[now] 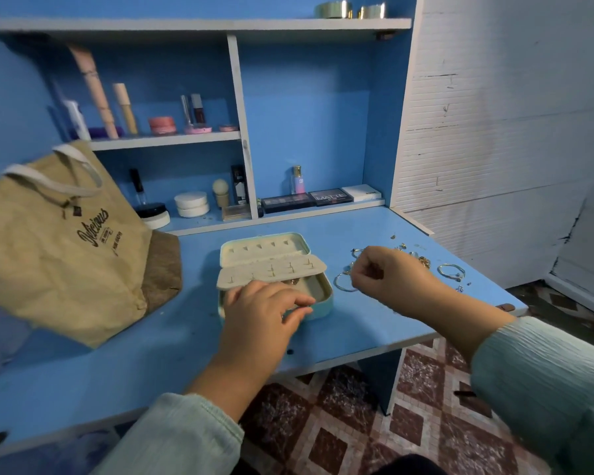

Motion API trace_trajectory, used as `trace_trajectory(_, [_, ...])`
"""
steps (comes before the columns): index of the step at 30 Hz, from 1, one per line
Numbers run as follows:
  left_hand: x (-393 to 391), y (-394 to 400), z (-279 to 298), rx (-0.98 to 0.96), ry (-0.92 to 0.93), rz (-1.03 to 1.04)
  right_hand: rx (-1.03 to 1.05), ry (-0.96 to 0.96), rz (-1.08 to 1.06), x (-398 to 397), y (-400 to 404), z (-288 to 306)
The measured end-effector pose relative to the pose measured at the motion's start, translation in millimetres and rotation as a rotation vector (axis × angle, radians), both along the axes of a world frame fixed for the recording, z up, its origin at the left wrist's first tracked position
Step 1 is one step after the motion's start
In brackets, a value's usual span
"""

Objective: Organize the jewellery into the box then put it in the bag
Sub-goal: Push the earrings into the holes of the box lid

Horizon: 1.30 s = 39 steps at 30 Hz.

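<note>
Jewellery box (318,296), light blue, lid open, sits mid blue bench (186,337); cream inner flap with peg rows lies across it, a gold piece visible underneath. Left hand (261,313) rests on the box's near edge, fingers (299,305) lightly bent, grasping nothing visible. Right hand (388,272) hovers just right of the box, fingers curled, pinching something small; can't tell what. Loose jewellery (450,270), mostly rings and hoops, lies on the bench beneath and right of that hand. Tan bag (66,255) at left, print reads "Delicious". Back shelf palette (330,197) reads "MATTE".
</note>
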<state>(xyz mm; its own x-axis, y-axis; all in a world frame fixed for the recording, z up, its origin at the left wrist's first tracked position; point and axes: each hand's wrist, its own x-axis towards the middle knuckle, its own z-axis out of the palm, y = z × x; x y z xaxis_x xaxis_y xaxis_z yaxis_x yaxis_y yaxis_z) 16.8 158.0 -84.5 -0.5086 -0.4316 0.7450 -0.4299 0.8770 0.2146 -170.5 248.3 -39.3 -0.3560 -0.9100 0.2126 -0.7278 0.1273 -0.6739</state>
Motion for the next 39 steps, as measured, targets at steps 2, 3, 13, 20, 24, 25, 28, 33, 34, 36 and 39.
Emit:
trace_trajectory(2, [7,-4,3,-0.009,0.006,0.002,-0.024,-0.071,0.024,10,-6,6])
trace_trajectory(3, [10,-5,4,-0.001,0.008,0.007,-0.034,-0.105,0.029,15,-10,8])
trace_trajectory(13, [30,-26,8,0.178,0.127,-0.063,-0.187,-0.174,-0.013,33,-34,2])
trace_trajectory(20, [37,-30,16,0.291,0.232,-0.072,-0.314,-0.099,0.043,37,-53,5])
trace_trajectory(24, [37,-36,19,0.394,0.262,-0.073,-0.329,-0.096,0.059,36,-67,6])
trace_trajectory(25, [37,-39,20,0.411,0.268,-0.071,-0.333,-0.096,0.058,35,-71,6])
trace_trajectory(28, [37,-49,23,0.431,0.258,-0.054,-0.330,-0.107,0.051,34,-81,7])
trace_trajectory(33, [33,-68,27,0.437,0.217,-0.050,-0.330,-0.119,0.017,31,-93,7])
trace_trajectory(34, [32,-72,26,0.435,0.214,-0.048,-0.329,-0.118,0.013,30,-95,6])
trace_trajectory(36, [27,-83,23,0.398,0.204,-0.026,-0.338,-0.114,0.014,29,-98,6])
trace_trajectory(39, [21,-100,23,0.290,0.184,0.014,-0.344,-0.112,0.012,29,-102,6])
